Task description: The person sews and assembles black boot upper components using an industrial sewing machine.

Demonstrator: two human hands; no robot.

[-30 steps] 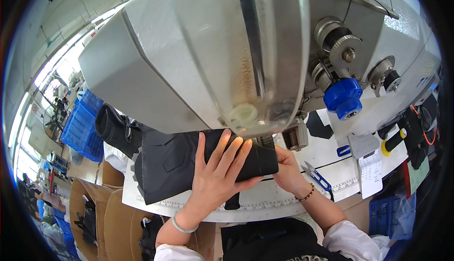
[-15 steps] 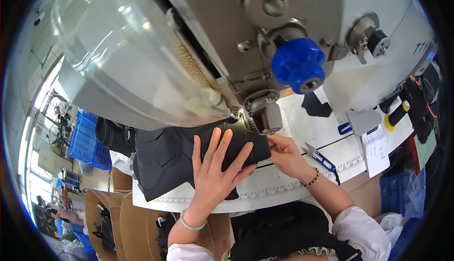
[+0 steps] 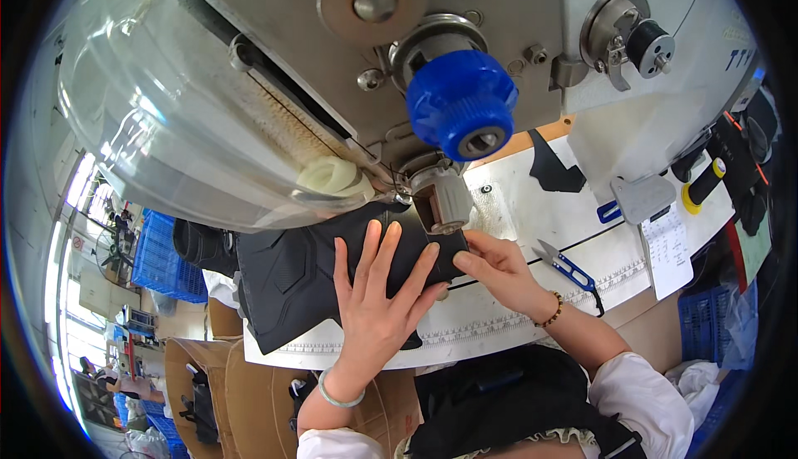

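A black panel (image 3: 287,276) with raised angular shapes lies under the head of a sewing machine (image 3: 540,10). My left hand (image 3: 374,309) rests on it, fingers spread and pressing flat. At the panel's right edge, my right hand (image 3: 503,276) pinches it between thumb and fingers, thumb on top. Just beyond my fingertips sits the machine's presser foot area (image 3: 405,197), partly hidden by a metal guide. A blue knob (image 3: 461,101) sticks out of the machine's face above.
A clear curved guard (image 3: 199,151) covers the machine's left side. Blue-handled thread snips (image 3: 569,269) lie on the white table (image 3: 507,322), right of my hand. Farther right are a paper slip (image 3: 665,255) and a yellow-ended thread spool (image 3: 705,186). Cardboard boxes (image 3: 249,392) stand below left.
The view has shifted, so the machine head sits farther left in the picture. My right thumb now shows on top of the panel's edge. My left hand stays spread on the panel.
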